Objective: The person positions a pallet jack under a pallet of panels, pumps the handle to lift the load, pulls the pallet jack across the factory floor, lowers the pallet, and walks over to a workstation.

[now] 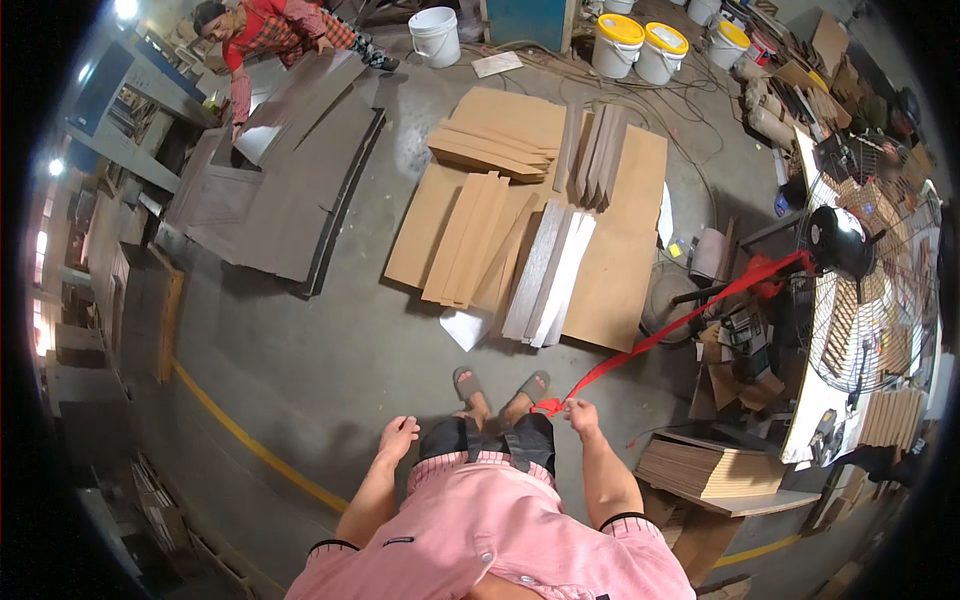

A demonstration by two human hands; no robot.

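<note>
Head view: right hand (580, 413) pinches the end of a red strap (668, 332) just above the thighs; the strap runs taut up and right to a standing fan (868, 290); left hand (398, 437) hangs free, fingers loosely curled, holding nothing; brown boards (520, 230) lie on the floor ahead; another person (262, 35) bends over dark panels (290, 190).

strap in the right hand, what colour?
Red strap, pinched in the right hand; head view.
</note>
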